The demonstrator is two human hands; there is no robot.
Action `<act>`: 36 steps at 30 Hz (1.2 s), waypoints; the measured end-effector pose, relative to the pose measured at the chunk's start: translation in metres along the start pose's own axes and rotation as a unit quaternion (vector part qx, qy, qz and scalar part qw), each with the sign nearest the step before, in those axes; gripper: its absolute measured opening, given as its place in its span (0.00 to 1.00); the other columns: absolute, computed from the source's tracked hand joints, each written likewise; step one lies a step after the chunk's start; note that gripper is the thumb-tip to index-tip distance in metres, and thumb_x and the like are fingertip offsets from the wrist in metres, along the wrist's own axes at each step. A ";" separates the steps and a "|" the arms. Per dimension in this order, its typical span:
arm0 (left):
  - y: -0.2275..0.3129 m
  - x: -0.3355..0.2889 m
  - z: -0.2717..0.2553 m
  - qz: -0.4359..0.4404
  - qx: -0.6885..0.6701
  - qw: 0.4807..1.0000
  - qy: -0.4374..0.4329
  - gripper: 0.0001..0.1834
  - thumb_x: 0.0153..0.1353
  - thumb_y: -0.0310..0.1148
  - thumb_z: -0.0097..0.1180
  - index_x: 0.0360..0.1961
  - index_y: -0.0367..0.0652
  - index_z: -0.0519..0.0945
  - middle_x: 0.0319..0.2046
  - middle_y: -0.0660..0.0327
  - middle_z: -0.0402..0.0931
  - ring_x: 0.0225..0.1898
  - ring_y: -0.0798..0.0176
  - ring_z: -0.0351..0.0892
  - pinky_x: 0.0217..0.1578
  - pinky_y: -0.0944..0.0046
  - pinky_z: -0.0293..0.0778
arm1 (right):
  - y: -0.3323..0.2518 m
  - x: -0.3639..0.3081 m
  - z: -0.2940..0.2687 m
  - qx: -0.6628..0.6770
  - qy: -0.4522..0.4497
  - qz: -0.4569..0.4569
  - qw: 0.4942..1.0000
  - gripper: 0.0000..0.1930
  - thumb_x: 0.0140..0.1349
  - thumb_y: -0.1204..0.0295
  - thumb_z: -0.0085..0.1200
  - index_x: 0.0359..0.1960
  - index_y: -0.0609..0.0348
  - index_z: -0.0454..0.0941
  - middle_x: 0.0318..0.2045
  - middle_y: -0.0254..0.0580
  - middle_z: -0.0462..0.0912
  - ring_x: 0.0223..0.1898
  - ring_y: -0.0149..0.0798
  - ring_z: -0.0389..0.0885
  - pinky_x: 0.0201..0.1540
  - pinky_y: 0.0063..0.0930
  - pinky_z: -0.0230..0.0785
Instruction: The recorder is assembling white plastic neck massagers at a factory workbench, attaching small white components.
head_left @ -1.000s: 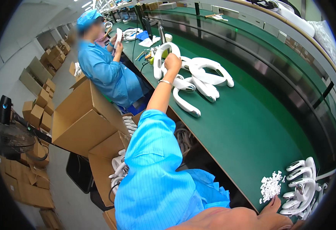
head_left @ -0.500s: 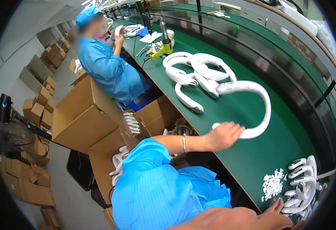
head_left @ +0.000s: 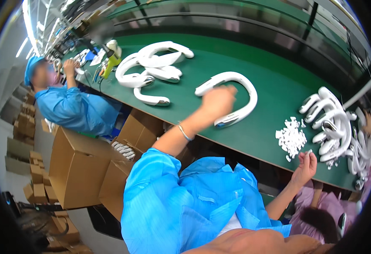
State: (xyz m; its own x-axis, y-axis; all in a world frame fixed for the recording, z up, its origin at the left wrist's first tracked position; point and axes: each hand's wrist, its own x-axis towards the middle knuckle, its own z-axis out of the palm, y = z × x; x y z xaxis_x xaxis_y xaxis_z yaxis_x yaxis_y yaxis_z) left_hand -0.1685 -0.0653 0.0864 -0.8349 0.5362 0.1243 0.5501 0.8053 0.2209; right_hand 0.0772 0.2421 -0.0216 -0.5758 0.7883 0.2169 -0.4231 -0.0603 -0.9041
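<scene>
A white C-shaped neck fan (head_left: 250,95) lies on the green table with its opening toward the left. My left hand (head_left: 219,103), smeared by motion, hovers over that opening; whether its fingers touch the fan cannot be made out. At the table's near edge my right hand (head_left: 306,167) is closed in a pinch, a small white plastic piece (head_left: 308,152) showing at the fingertips. Just beyond it spreads a pile of small white pieces (head_left: 291,137). To the right, several more neck fans (head_left: 336,127) are stacked.
Further left lie several white neck fans (head_left: 130,67) and a yellow-green hand tool (head_left: 109,65). Cardboard boxes (head_left: 77,169) stand left of me. A co-worker in blue (head_left: 73,103) works at the far left; a person in pink (head_left: 321,207) sits at the right.
The view has swung rightward. The neck fan that my left hand held raised by one end now rests on the table. My right hand has lifted from beside the pieces, fingers pinched.
</scene>
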 end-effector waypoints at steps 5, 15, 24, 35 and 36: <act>-0.082 0.067 -0.010 -0.115 0.020 0.991 0.062 0.15 0.50 0.35 0.58 0.39 0.40 0.77 0.36 0.52 0.80 0.41 0.49 0.79 0.41 0.51 0.74 | -0.010 -0.006 0.008 0.053 0.012 0.006 0.999 0.09 0.63 0.80 0.48 0.43 0.68 0.74 0.34 0.43 0.79 0.30 0.32 0.78 0.32 0.23 0.74; -0.049 0.129 0.039 0.109 0.033 0.985 -0.132 0.24 0.51 0.41 0.58 0.51 0.51 0.76 0.42 0.55 0.78 0.47 0.50 0.75 0.48 0.54 0.70 | -0.021 -0.021 0.043 0.056 -0.026 0.039 0.997 0.07 0.64 0.78 0.46 0.40 0.68 0.74 0.30 0.41 0.78 0.27 0.29 0.78 0.30 0.22 0.73; -0.059 0.092 0.050 -0.142 -0.484 0.813 -0.291 0.14 0.57 0.32 0.53 0.42 0.36 0.72 0.27 0.55 0.76 0.22 0.63 0.78 0.17 0.66 0.75 | -0.016 -0.019 0.053 0.083 -0.024 0.066 0.994 0.06 0.64 0.79 0.46 0.40 0.67 0.73 0.31 0.44 0.79 0.27 0.29 0.78 0.29 0.22 0.73; -0.037 0.055 0.055 -0.272 -0.752 0.516 -0.308 0.12 0.64 0.40 0.43 0.38 0.43 0.72 0.26 0.45 0.76 0.14 0.66 0.70 0.09 0.74 0.65 | -0.021 -0.021 0.072 0.075 -0.066 0.076 0.992 0.06 0.63 0.78 0.47 0.39 0.66 0.73 0.30 0.45 0.80 0.26 0.29 0.78 0.27 0.21 0.73; -0.038 0.054 0.057 -0.271 -0.752 0.516 -0.308 0.12 0.64 0.40 0.43 0.38 0.43 0.72 0.26 0.45 0.76 0.14 0.66 0.70 0.09 0.74 0.65 | -0.021 -0.022 0.073 0.070 -0.073 0.081 0.992 0.06 0.63 0.78 0.47 0.39 0.67 0.73 0.31 0.45 0.80 0.26 0.29 0.78 0.27 0.21 0.73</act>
State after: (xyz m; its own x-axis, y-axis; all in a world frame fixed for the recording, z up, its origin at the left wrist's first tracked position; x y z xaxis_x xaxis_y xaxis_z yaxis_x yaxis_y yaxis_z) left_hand -0.2334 -0.0522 0.0300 -0.4400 0.6869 -0.5784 -0.7835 0.0210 0.6210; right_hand 0.0478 0.1819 0.0197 -0.7350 0.6646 0.1341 -0.4037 -0.2702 -0.8741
